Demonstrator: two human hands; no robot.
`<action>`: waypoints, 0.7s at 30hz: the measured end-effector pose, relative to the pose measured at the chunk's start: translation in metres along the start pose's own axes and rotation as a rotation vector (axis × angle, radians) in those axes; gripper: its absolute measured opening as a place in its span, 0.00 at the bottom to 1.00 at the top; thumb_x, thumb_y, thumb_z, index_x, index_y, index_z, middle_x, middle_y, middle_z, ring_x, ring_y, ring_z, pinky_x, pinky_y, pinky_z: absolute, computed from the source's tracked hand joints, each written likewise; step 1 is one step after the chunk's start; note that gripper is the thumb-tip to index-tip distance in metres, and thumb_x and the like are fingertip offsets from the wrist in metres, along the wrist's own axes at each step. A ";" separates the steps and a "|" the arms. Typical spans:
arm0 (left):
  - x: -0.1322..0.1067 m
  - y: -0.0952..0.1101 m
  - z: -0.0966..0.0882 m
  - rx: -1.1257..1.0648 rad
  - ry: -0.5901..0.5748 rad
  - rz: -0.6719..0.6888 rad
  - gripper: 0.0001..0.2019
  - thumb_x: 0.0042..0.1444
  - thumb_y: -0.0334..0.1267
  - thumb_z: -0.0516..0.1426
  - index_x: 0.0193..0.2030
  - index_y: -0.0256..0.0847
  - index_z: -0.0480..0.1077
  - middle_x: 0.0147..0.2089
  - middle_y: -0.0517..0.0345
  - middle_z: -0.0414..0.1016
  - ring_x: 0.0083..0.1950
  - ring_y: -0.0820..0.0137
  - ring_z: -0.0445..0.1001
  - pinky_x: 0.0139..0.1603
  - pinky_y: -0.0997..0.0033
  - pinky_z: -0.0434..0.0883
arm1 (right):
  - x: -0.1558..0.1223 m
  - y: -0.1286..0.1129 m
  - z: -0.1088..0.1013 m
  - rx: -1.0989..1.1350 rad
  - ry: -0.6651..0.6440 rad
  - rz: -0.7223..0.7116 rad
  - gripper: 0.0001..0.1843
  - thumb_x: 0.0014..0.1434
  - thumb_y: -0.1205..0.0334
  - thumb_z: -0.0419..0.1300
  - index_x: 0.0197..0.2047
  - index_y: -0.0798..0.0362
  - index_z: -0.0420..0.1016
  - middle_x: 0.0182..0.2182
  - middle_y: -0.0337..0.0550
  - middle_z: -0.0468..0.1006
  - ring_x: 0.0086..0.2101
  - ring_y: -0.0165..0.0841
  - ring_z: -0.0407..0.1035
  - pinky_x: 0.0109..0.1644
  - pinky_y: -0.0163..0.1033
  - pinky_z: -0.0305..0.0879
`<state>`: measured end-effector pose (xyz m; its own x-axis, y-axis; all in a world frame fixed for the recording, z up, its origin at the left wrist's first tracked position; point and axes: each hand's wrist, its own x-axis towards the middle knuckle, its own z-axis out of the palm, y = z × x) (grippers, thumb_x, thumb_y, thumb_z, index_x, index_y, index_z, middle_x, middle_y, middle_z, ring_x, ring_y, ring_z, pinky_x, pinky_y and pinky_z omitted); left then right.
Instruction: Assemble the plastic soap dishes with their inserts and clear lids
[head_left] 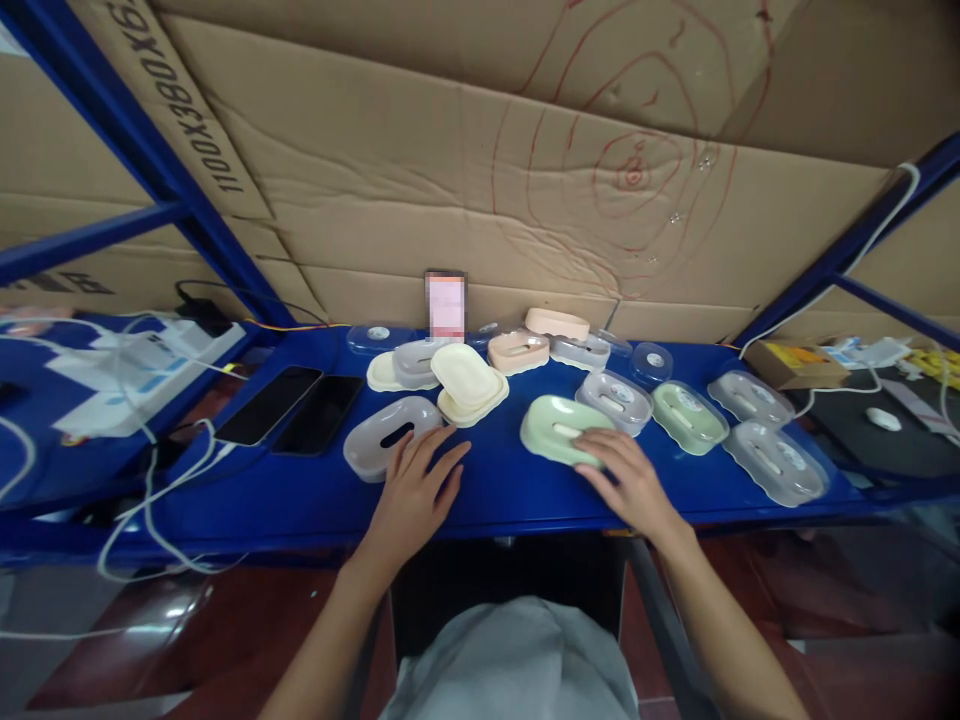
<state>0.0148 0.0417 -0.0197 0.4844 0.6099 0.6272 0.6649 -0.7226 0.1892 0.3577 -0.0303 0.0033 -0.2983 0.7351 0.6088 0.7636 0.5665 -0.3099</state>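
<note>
**Both hands down at the dishes, L by the grey one, R on the green!**

Biggest first: cardboard sheet [375, 130] right across the back, red rings drawn on its R half. Below it the blue table [487, 480], busy w/ plastic dishes.

Now the hands. L hand [420, 480]: fingers loosely spread, approx. half open, over the R end of the grey dish [367, 440]; can't tell if the tips touch it, no grip showing. R hand [622, 470]: fingers bent over the R end of the green dish [544, 430], thumb apart at the near side; contact yes, firm hold, can't tell. Both dishes sit near the table's front edge, well apart.

Far L, two black phones [271, 405] side by side, one w/ a white cable [206, 470] at its near end. Behind, a lit phone [446, 305] stands upright vs. the cardboard.

Centre: cream pieces [465, 375] overlapping; peach dish [517, 355] just behind, to the R. On the R, clear-topped dishes [776, 463], grey + one green.

Smallest: pale bar [564, 431] mid green dish.
</note>
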 end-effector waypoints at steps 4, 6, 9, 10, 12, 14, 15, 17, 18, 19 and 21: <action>-0.010 0.004 0.000 0.013 0.027 -0.048 0.16 0.69 0.31 0.58 0.60 0.45 0.75 0.66 0.44 0.75 0.68 0.55 0.74 0.74 0.44 0.62 | -0.002 0.012 -0.028 -0.076 0.119 0.077 0.20 0.71 0.63 0.66 0.64 0.43 0.76 0.54 0.47 0.82 0.56 0.46 0.76 0.62 0.58 0.73; -0.013 0.005 -0.001 0.094 0.083 -0.147 0.15 0.68 0.33 0.59 0.60 0.45 0.76 0.68 0.43 0.74 0.69 0.52 0.72 0.75 0.39 0.58 | -0.006 0.008 -0.024 -0.041 0.054 0.062 0.21 0.71 0.62 0.65 0.65 0.42 0.75 0.55 0.47 0.82 0.57 0.45 0.76 0.63 0.58 0.73; -0.016 0.003 -0.006 0.257 0.175 -0.432 0.18 0.67 0.37 0.61 0.63 0.43 0.74 0.74 0.37 0.66 0.77 0.41 0.62 0.75 0.27 0.47 | -0.013 -0.004 -0.001 0.025 -0.102 0.011 0.21 0.72 0.61 0.64 0.66 0.42 0.74 0.57 0.45 0.82 0.59 0.43 0.75 0.67 0.58 0.70; -0.017 0.001 -0.008 0.284 0.191 -0.518 0.20 0.67 0.38 0.60 0.64 0.42 0.73 0.76 0.35 0.63 0.78 0.39 0.58 0.75 0.24 0.46 | -0.015 -0.008 0.007 0.028 -0.131 0.006 0.20 0.72 0.60 0.64 0.65 0.43 0.74 0.57 0.45 0.82 0.59 0.43 0.75 0.69 0.59 0.68; -0.019 -0.002 -0.013 0.295 0.193 -0.612 0.21 0.68 0.39 0.58 0.65 0.40 0.72 0.77 0.34 0.61 0.80 0.38 0.55 0.75 0.24 0.44 | -0.017 -0.011 0.021 0.015 -0.165 0.019 0.18 0.73 0.60 0.62 0.64 0.44 0.74 0.57 0.46 0.82 0.60 0.43 0.75 0.73 0.63 0.62; -0.020 -0.004 -0.016 0.293 0.184 -0.618 0.20 0.68 0.37 0.56 0.65 0.40 0.72 0.76 0.36 0.63 0.79 0.41 0.57 0.76 0.27 0.44 | -0.015 -0.010 0.027 -0.009 -0.198 0.047 0.16 0.75 0.60 0.60 0.63 0.44 0.75 0.58 0.46 0.82 0.62 0.44 0.73 0.75 0.68 0.55; -0.021 -0.006 -0.017 0.296 0.175 -0.613 0.20 0.69 0.37 0.56 0.65 0.40 0.72 0.76 0.37 0.63 0.79 0.43 0.57 0.77 0.30 0.45 | -0.014 -0.010 0.029 -0.020 -0.211 0.057 0.15 0.75 0.60 0.59 0.63 0.44 0.74 0.58 0.46 0.82 0.63 0.44 0.72 0.76 0.71 0.51; -0.023 -0.013 -0.018 0.279 0.131 -0.591 0.20 0.68 0.38 0.56 0.65 0.40 0.73 0.76 0.38 0.64 0.77 0.44 0.62 0.76 0.36 0.52 | -0.012 -0.010 0.029 -0.024 -0.223 0.059 0.16 0.76 0.61 0.58 0.64 0.44 0.74 0.59 0.46 0.81 0.65 0.45 0.69 0.76 0.71 0.50; -0.024 -0.017 -0.018 0.258 0.103 -0.574 0.19 0.68 0.38 0.57 0.64 0.41 0.73 0.74 0.39 0.68 0.75 0.46 0.65 0.74 0.39 0.58 | -0.012 -0.012 0.029 -0.017 -0.225 0.051 0.17 0.76 0.62 0.58 0.65 0.44 0.74 0.60 0.47 0.80 0.66 0.44 0.68 0.76 0.70 0.52; -0.026 -0.022 -0.018 0.235 0.080 -0.556 0.18 0.69 0.38 0.57 0.63 0.43 0.75 0.70 0.41 0.72 0.71 0.47 0.70 0.71 0.42 0.63 | -0.012 -0.014 0.030 -0.006 -0.226 0.042 0.18 0.75 0.62 0.58 0.65 0.44 0.73 0.62 0.47 0.79 0.67 0.44 0.67 0.76 0.68 0.54; -0.031 -0.031 -0.018 0.202 0.058 -0.513 0.15 0.69 0.38 0.56 0.59 0.44 0.77 0.63 0.44 0.78 0.64 0.49 0.76 0.65 0.46 0.68 | -0.015 -0.020 0.031 0.014 -0.230 0.035 0.19 0.75 0.63 0.58 0.66 0.44 0.74 0.66 0.49 0.75 0.69 0.44 0.64 0.74 0.64 0.60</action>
<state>-0.0307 0.0394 -0.0310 0.0414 0.8444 0.5341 0.9061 -0.2569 0.3360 0.3288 -0.0408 -0.0225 -0.3956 0.8189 0.4157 0.7684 0.5431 -0.3386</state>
